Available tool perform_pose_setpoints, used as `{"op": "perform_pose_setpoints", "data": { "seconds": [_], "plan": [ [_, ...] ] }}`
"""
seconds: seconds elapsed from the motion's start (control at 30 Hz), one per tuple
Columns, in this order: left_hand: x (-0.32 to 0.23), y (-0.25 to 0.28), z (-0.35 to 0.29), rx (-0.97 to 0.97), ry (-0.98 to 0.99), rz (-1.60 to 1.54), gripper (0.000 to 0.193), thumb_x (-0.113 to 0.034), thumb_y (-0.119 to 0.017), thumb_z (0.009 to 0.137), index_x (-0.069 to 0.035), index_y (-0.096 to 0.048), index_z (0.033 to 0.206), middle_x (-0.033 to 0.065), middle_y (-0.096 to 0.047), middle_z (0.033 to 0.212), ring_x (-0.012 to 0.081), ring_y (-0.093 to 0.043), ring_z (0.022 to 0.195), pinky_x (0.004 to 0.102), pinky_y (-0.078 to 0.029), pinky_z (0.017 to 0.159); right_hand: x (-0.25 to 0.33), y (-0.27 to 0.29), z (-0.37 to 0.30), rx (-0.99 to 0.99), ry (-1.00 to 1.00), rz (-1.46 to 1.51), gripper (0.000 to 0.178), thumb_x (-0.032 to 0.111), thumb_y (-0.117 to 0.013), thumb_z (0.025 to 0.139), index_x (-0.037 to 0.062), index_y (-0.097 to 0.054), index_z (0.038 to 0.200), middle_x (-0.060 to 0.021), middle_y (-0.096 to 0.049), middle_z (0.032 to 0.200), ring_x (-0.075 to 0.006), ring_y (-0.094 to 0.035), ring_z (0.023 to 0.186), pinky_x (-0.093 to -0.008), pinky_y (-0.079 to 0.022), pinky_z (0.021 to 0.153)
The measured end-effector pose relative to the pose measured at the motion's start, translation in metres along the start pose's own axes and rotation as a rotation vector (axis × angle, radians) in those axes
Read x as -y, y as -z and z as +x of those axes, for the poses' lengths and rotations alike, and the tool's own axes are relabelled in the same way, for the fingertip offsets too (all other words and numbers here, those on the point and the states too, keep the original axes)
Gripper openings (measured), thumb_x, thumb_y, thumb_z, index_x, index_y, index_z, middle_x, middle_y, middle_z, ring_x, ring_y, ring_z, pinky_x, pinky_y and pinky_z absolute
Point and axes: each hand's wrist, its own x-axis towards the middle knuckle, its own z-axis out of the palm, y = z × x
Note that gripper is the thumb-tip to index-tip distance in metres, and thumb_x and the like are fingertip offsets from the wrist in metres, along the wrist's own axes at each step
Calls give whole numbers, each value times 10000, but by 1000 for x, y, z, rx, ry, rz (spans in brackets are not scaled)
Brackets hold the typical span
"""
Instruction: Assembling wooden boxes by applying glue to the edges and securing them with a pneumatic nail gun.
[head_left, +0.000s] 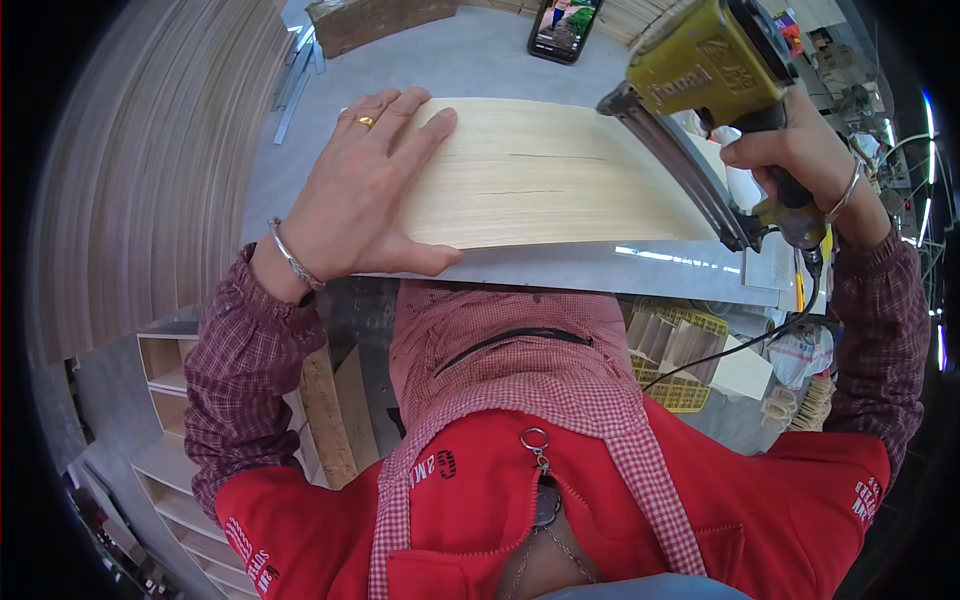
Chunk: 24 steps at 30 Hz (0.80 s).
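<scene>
A pale wooden board (540,185) with thin dark grain lines lies across the grey worktable (470,50) before me. My left hand (365,195) holds its left end, thumb at the near edge and fingers stretched toward the far edge. In my right hand (800,155) is a yellow-green nail gun (705,75), its handle wrapped by my fingers. The gun's slanted dark magazine (675,155) crosses over the board's right end. Whether the nose, near the far edge, touches the wood I cannot tell. A black air hose (745,345) trails down from the handle.
Tall stacks of wood panels (165,170) stand at the left. A wood block (375,22), metal strips (292,95) and a lit phone (565,28) are at the back. Below right sits a yellow basket (690,398) with wood pieces; open box frames (165,385) stand lower left.
</scene>
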Motion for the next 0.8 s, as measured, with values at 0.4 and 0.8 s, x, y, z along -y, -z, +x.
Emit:
{"op": "perform_pose_setpoints", "data": {
  "seconds": [0.4, 0.8],
  "plan": [
    [-13, 5, 2, -64, -22, -27, 969, -441, -785, 476, -47, -430, 1287, 203, -401, 1295, 398, -381, 1195, 484, -291, 1028, 35, -13, 4, 81, 98, 85, 176, 101, -683, 648, -12, -562, 707, -33, -521, 512, -91, -477, 372, -235, -359, 378],
    [-11, -1, -3, -67, -2, -27, 975, -435, -784, 462, -42, -434, 1283, 210, -401, 1296, 397, -376, 1204, 485, -278, 1041, 41, -19, 7, 80, 97, -26, 219, 112, -670, 635, -33, -565, 760, -44, -520, 504, -97, -487, 380, -242, -362, 380]
  ]
}}
